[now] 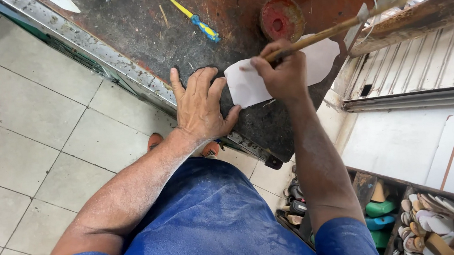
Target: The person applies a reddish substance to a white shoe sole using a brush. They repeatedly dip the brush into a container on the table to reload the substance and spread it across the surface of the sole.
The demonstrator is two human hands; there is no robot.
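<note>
Left hand (200, 106): flat, fingers spread, pinning white sheet (248, 86) on bench (133, 36).
Right hand (284, 73): fingers clenched round brush handle (335, 29).
Progress: brushing underway, sheet looks mostly bare.

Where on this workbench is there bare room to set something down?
Bare bench lies between the metal edge and the toothbrush, above the left hand. It is crowded around the white sheet, where the right hand holds a brush near the red lid.
</note>
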